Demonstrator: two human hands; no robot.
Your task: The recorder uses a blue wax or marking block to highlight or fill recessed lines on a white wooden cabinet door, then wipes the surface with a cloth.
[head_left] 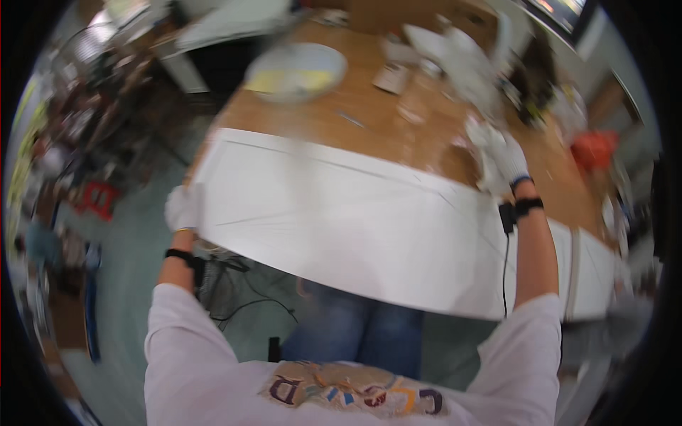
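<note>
A long white panel (341,213) lies across the near part of a brown table (362,142), its front edge reaching over my lap. My left hand (183,208), in a white glove, is closed on the panel's left end. At the panel's far edge on the right is my right hand (513,160), also gloved. It is closed on a crumpled white cloth-like piece (487,145) that hangs toward the panel. Blur and the glove hide the right fingertips.
A round white dish-like thing with a yellow strip (295,74) rests at the table's far left. Crumpled white plastic (455,60) and a small box (391,78) lie farther back. A red-orange bag (594,149) sits at right. Cables (245,280) hang below the panel; clutter fills the left floor.
</note>
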